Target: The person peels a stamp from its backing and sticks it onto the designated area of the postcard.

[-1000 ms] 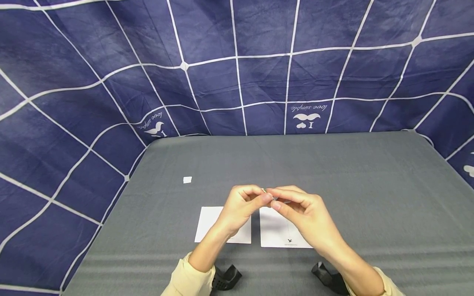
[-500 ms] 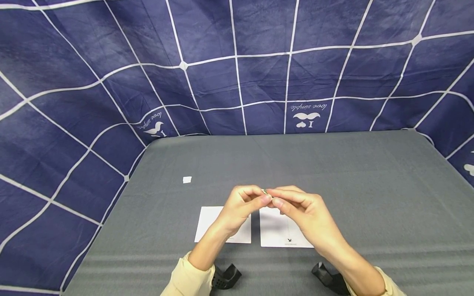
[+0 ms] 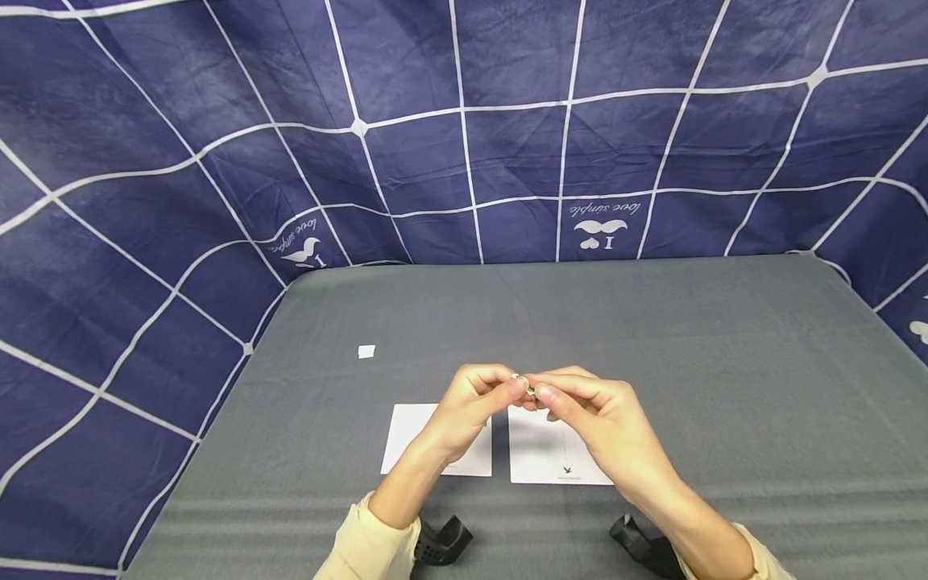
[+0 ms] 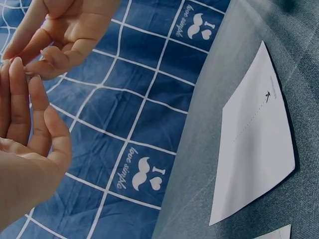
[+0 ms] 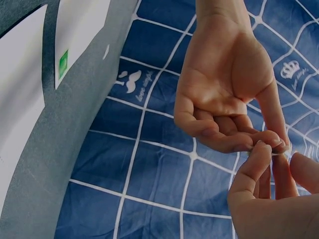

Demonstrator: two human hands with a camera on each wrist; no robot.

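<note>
Both hands meet in mid-air over the cards. My left hand [image 3: 464, 415] pinches one side of a tiny green-and-white sticker [image 3: 532, 391] between thumb and fingers. From the other side, my right hand [image 3: 609, 419] pinches it too, and the fingertips cover most of it. Only a thin edge shows in the wrist views. Below lie two white cards. The right card [image 3: 536, 451] bears a dotted line and a small dark bird mark. The left card [image 3: 412, 435] is partly behind my left hand; in the right wrist view a green stamp-like rectangle [image 5: 63, 63] sits at its corner.
A small white paper square [image 3: 366, 352] lies on the grey cloth-covered table [image 3: 689, 346], left of the hands. Behind hangs a blue curtain [image 3: 515, 153] with white grid lines. Black wrist mounts [image 3: 445, 544] sit beneath the forearms.
The fingertips have shifted slightly around the sticker, and more of its green shows between the thumbs. The cards and the white square have stayed in place.
</note>
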